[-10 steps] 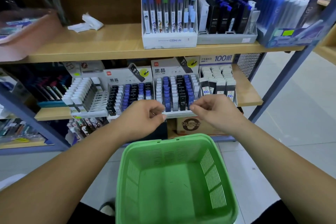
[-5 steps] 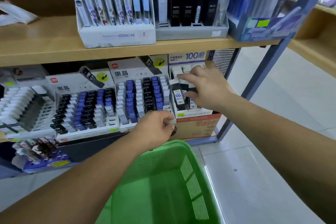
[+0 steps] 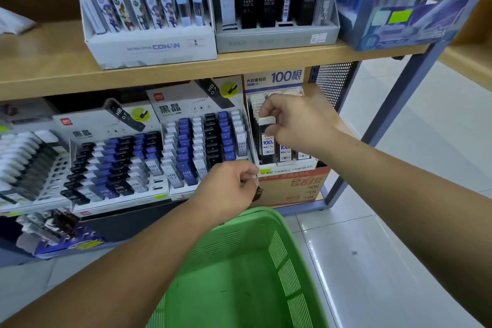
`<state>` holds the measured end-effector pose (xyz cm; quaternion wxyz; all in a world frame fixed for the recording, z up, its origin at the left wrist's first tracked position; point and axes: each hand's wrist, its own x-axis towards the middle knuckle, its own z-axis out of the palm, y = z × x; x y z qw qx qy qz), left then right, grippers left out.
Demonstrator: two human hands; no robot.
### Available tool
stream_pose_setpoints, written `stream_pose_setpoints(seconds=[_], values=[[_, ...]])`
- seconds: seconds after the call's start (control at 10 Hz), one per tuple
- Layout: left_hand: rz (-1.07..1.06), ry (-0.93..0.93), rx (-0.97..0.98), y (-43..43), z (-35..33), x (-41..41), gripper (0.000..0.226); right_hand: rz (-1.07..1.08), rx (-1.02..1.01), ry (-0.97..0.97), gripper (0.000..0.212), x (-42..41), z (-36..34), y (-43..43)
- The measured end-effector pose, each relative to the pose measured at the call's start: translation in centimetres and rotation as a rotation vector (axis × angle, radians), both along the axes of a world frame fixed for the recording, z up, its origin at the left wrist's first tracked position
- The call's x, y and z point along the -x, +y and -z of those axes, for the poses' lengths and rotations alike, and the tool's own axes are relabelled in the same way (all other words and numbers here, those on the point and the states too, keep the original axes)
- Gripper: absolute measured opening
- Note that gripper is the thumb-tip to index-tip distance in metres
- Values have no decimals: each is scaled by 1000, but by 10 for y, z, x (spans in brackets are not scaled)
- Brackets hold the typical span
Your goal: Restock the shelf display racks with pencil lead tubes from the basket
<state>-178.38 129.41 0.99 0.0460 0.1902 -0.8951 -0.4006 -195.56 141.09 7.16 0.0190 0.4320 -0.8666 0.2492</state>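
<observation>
The green basket [image 3: 266, 269] is slotted plastic, the shelf [image 3: 53, 72] matt pale wood, the display racks [image 3: 202, 104] printed card, and the floor [image 3: 399, 261] glossy tile.

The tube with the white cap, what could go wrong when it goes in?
The right hand pinches the tube only near its white cap, so it might slip or tilt and miss its slot in the 100 rack. The tubes beside it stand packed close, so a crooked push could knock them askew. The left hand hangs by the HB rack and might bump its front row.
</observation>
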Motion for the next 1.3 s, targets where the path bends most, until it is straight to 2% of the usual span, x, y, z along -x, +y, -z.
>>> stream_pose_setpoints(seconds=[0.1,0.2,0.3,0.4,0.5,0.6,0.8,0.9,1.0,1.2,1.3], values=[[-2,-11,-11,-3,-1,-1,24,39,102,-237,18,-3,-5,-2],[-6,-10,-12,-5,-1,-2,24,112,135,-312,16,-4,-5,-3],[-3,-12,-12,-6,-1,-2,24,94,101,-240,16,-3,0,-4],[1,-13,-18,-5,-2,-1,24,51,-98,152,14,-9,0,-2],[3,-14,-20,-5,-1,-1,24,52,-106,310,23,-6,3,0],[3,-14,-19,-6,-2,0,24,62,-64,284,26,-1,9,0],[-7,-3,-8,-6,-1,0,24,89,-51,286,45,3,14,2],[-2,-2,-6,-9,0,-2,24,72,-29,298,31,5,16,2],[-3,1,0,-10,0,-3,23,79,9,328,27,5,20,2],[-13,2,-8,-11,0,-4,22,75,156,260,38,11,21,11],[-31,2,-4,-11,-2,-4,24,147,195,251,38,19,27,30]])
